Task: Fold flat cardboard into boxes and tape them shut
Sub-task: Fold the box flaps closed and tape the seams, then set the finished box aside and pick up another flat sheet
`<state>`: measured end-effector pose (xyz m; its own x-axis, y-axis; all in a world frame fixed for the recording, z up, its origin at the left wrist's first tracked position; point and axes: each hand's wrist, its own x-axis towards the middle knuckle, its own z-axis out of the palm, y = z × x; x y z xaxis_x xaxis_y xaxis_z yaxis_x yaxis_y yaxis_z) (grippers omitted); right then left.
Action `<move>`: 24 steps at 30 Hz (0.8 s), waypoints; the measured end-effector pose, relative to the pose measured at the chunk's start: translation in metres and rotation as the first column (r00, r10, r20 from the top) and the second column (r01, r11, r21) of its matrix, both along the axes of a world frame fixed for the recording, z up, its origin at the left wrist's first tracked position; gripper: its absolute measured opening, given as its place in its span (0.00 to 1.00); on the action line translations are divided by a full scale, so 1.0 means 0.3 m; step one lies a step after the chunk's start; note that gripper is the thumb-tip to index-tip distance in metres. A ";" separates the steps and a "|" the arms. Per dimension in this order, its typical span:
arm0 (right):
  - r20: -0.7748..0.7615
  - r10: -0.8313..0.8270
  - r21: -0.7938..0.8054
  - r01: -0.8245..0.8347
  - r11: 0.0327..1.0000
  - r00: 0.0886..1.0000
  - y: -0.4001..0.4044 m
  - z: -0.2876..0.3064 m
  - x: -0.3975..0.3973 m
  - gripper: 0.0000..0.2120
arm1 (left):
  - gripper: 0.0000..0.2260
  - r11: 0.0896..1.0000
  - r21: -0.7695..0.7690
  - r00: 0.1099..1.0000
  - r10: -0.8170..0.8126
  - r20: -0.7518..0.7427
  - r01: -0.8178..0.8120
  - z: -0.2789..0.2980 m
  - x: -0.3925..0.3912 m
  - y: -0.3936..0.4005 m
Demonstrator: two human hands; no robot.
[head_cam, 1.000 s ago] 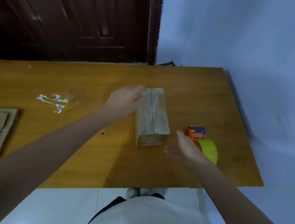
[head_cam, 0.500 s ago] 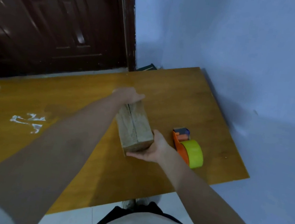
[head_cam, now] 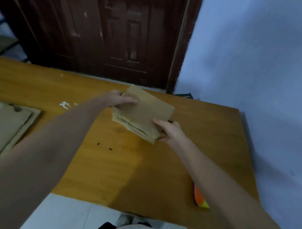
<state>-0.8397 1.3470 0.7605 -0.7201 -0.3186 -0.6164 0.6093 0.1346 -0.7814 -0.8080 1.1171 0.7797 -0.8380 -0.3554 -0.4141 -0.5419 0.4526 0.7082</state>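
Head view shows left hand and right hand gripping opposite ends of the small brown cardboard box; squeeze evenly so its seam stays closed.

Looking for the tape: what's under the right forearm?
An orange-and-yellow tape dispenser lies on the table, only its edge showing; the right forearm covers the rest.
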 end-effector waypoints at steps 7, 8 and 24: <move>-0.315 0.359 0.195 -0.310 0.931 0.879 -0.226 0.044 0.027 0.42 | 0.37 0.941 -0.078 0.942 0.323 -0.092 -0.330 0.042 0.271 -0.105; -0.327 0.400 0.218 -0.343 0.914 0.857 -0.251 0.045 0.037 0.41 | 0.38 0.928 -0.080 0.930 0.356 -0.088 -0.363 0.036 0.304 -0.127; -0.341 0.623 0.307 -0.543 0.782 0.704 -0.658 0.010 0.411 0.34 | 0.35 0.725 -0.062 0.723 0.670 -0.167 -0.686 -0.014 0.873 -0.320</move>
